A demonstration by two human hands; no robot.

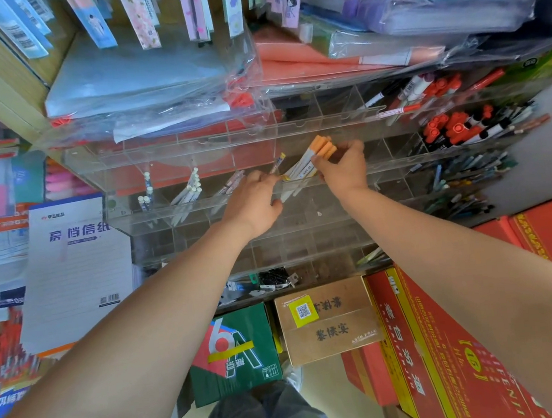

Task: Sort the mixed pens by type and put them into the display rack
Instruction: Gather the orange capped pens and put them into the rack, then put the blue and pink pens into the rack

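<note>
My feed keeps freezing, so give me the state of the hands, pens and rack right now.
display rack, partly filled.
right hand, grips the orange-capped pens.
orange-capped pens, bunched, tilted, lower ends inside a middle-row compartment.
left hand, fingers curled at the display rack's front edge; hold unclear.
white-capped pens, leaning in their compartment.
red-capped markers, piled in right compartments.

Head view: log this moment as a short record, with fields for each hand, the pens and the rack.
right hand: grips a bundle of orange-capped pens, tilted into a middle-row compartment
left hand: at the rack's front edge beside a single pen; grip unclear
display rack: clear acrylic, tiered compartments
left compartments: white-capped pens
right compartments: red-capped markers
</note>
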